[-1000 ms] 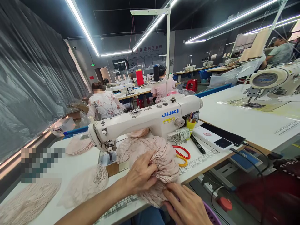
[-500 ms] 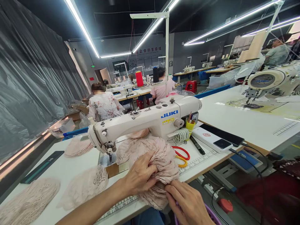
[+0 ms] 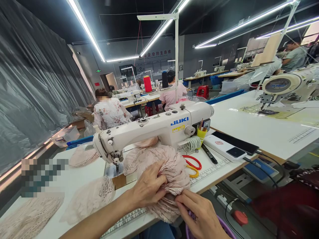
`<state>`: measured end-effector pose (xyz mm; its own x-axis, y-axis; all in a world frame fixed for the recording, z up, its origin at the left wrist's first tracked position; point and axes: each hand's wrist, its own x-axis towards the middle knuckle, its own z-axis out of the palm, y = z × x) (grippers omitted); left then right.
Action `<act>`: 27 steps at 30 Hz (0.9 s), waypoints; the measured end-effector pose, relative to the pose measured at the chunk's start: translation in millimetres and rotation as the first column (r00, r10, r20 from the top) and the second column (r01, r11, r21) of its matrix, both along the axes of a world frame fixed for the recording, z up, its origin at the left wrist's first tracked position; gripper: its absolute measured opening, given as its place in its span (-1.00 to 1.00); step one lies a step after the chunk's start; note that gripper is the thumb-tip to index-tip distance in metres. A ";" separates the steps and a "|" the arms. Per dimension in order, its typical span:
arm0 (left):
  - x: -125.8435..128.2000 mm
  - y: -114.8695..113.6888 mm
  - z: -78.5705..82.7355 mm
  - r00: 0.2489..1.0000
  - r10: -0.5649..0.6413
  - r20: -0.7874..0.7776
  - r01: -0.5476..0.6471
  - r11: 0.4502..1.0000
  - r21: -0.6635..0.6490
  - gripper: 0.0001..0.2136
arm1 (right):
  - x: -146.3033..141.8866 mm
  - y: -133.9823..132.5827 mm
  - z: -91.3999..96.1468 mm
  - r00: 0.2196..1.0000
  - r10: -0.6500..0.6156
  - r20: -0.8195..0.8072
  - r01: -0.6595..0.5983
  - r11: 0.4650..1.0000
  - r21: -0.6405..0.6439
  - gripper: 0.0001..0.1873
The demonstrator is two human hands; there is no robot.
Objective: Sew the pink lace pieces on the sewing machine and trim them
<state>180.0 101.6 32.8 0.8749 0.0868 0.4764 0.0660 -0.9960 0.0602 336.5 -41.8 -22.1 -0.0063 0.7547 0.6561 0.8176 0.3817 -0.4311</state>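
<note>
A bunched heap of pale pink lace fabric (image 3: 164,166) lies on the white table (image 3: 74,176) under the arm of a white JUKI sewing machine (image 3: 154,127). My left hand (image 3: 148,187) rests on top of the heap with its fingers curled into the lace. My right hand (image 3: 201,214) is at the table's front edge, pinching the lower right side of the same heap. The needle and presser foot (image 3: 116,162) stand just left of the fabric.
Flat pink lace pieces (image 3: 88,199) lie to the left. Red and yellow scissors (image 3: 193,165), a thread coil, a yellow pen cup (image 3: 201,132), a marker and phones (image 3: 235,147) sit right of the machine. Other people sew at tables behind. A purple bin rim (image 3: 224,229) is below.
My right hand has crept slightly up and left along the fabric's lower edge. The left hand and the heap have hardly moved.
</note>
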 end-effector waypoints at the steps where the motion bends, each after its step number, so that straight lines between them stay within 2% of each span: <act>1: -0.1 0.2 0.0 1.000 -0.001 -0.001 0.001 1.000 -0.001 -0.84 | 0.1 -0.1 1.7 1.000 0.005 -0.031 -0.006 1.000 -0.023 -0.81; 6: -0.1 0.4 1.5 1.000 0.005 -0.024 -0.005 1.000 0.004 -0.82 | 1.9 0.7 10.6 0.983 -0.008 -0.182 -0.019 0.990 -0.143 -0.76; 11: -1.0 -1.0 0.8 1.000 0.018 -0.018 -0.018 1.000 0.002 -0.89 | 4.4 4.0 9.8 0.983 -0.028 -0.183 -0.004 0.985 -0.175 -0.73; 16: -1.0 0.7 -3.1 1.000 0.011 -0.014 -0.011 1.000 0.027 -0.69 | 2.6 7.4 12.8 0.991 -0.050 -0.120 0.037 0.993 -0.113 -0.75; 21: 0.9 0.0 -3.3 1.000 0.030 0.001 -0.030 0.999 0.041 -0.86 | -3.6 2.4 17.6 0.995 -0.098 0.007 0.097 0.994 0.058 -0.83; 27: 1.0 -0.6 0.0 1.000 0.007 -0.003 -0.007 1.000 -0.016 -0.83 | -7.9 -10.4 -2.6 0.963 -0.134 0.235 0.097 0.982 0.160 -0.87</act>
